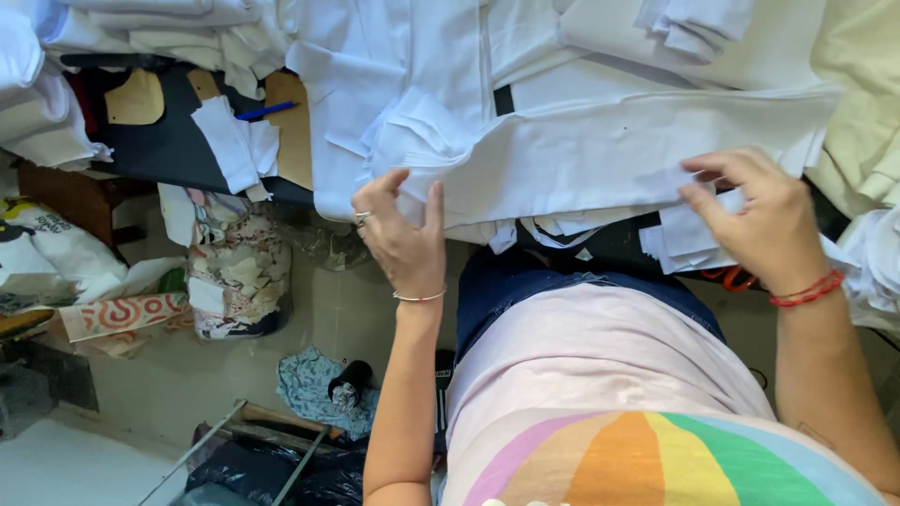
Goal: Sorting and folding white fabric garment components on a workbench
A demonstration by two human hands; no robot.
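Plainly, both hands were on the same long white fabric panel (600, 155), which lay across the near edge of the desk (169, 145) atop a heap of other white cut pieces. The left hand (403, 234), wearing a ring and a thin bangle, had its fingers curled over the panel's near-left edge, thumb up against the cloth, clamped on that edge. The right hand (759, 220), with a red thread bracelet at the wrist, pinched the panel's right end between thumb and forefingers, just above a small stack of white fabric pieces (680, 239) at the desk's near edge.

The panel looked thin, light and limp, probably woven cotton; it would likely sag and crease if lifted from one point, so a hold at both ends along the near edge seemed the sound one. Its surface did not look slippery or fragile.

Toward the desk's far-left corner lay brown cardboard pattern pieces (136, 98) and a blue pen (265, 111) on the dark desk top. A sack of fabric scraps (239, 272) stood on the floor below.
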